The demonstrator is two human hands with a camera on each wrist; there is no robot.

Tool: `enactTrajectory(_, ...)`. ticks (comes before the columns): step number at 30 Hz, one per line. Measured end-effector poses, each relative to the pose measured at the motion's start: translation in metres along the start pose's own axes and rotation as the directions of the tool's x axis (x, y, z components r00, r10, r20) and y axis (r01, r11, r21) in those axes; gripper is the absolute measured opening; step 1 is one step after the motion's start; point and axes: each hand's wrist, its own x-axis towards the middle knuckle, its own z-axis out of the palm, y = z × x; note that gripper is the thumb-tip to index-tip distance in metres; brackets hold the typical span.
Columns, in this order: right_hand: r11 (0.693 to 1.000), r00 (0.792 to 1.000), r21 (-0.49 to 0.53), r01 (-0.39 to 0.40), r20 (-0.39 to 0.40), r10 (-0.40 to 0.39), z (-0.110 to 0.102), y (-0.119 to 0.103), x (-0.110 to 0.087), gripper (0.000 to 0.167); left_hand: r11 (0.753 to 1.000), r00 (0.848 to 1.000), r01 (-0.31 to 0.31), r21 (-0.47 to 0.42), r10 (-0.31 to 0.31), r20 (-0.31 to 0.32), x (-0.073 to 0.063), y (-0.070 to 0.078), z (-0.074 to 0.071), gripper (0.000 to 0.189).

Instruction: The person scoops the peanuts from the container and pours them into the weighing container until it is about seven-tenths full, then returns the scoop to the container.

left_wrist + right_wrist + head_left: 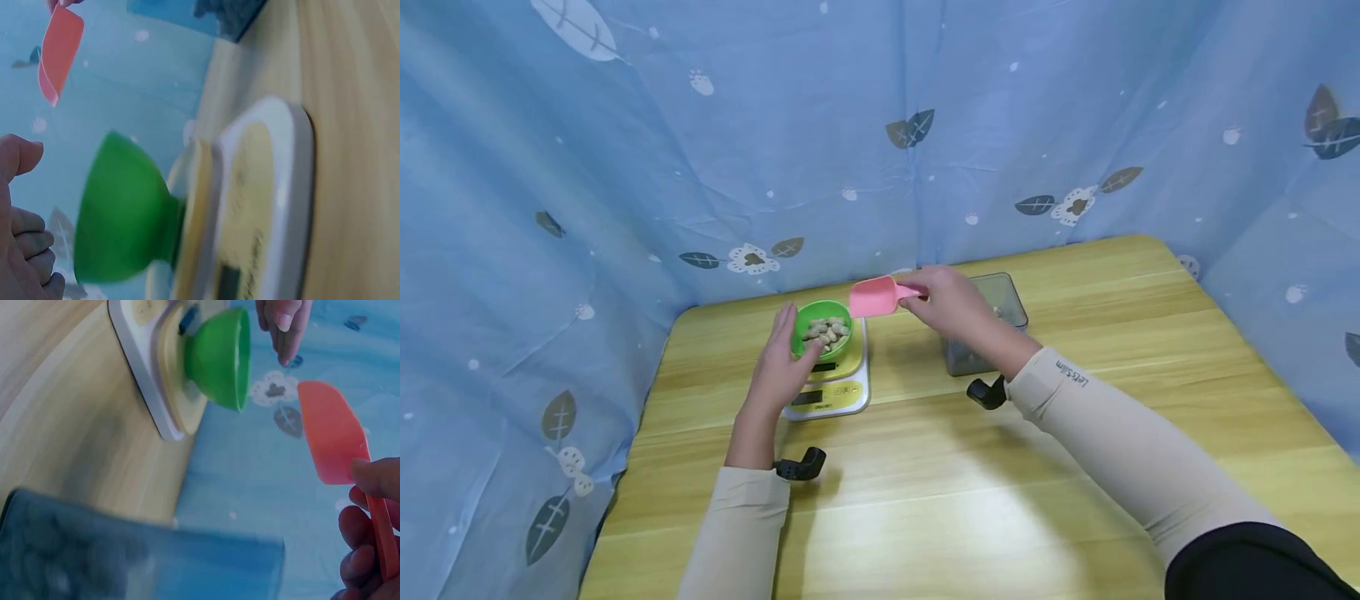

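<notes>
A pink scoop [874, 297] is gripped by its handle in my right hand [951, 304], raised between the bowl and the plastic box. In the right wrist view the thumb and curled fingers wrap the handle of the scoop [334, 434]. The green bowl [800, 321] stands on a kitchen scale [842, 396] and holds several peanuts in their shells [827, 331]. My left hand [778, 362] hovers at the bowl's left side with its fingers loose. The left wrist view shows a gap between that hand [25, 231] and the bowl [125, 212].
A grey see-through plastic box [970, 358] stands right of the scale, partly hidden under my right forearm. Dark lumps show inside the box [144, 550] in the right wrist view. A blue patterned curtain [850, 150] hangs behind the wooden table [910, 500].
</notes>
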Motion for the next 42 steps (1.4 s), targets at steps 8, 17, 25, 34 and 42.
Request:
enactTrajectory(8, 0.991, 0.996, 0.100, -0.089, 0.027, 0.087, -0.033, 0.024, -0.018, 0.039, 0.997, 0.996, -0.083, -0.010, 0.083, 0.017, 0.010, 0.031, 0.007, 0.081)
enactTrajectory(17, 0.991, 0.993, 0.072, -0.116, 0.008, 0.116, -0.059, 0.061, -0.036, 0.034, 0.985, 0.983, -0.165, -0.048, 0.168, 0.071, 0.020, 0.061, 0.032, 0.082)
enactTrajectory(25, 0.998, 0.998, -0.031, -0.051, 0.036, 0.052, -0.060, 0.075, -0.043, 0.032, 0.973, 0.968, -0.212, -0.088, 0.221, 0.116, 0.025, 0.085, 0.058, 0.077)
enactTrajectory(34, 0.990, 0.997, -0.132, 0.041, 0.067, -0.033, -0.035, 0.073, -0.046, 0.038, 0.968, 0.960, -0.221, -0.121, 0.237, 0.146, 0.018, 0.100, 0.087, 0.072)
enactTrajectory(42, 0.985, 0.995, -0.167, 0.042, -0.083, -0.057, -0.019, 0.076, -0.054, 0.017, 0.965, 0.955, -0.230, -0.123, 0.248, 0.161, 0.013, 0.104, 0.098, 0.067)
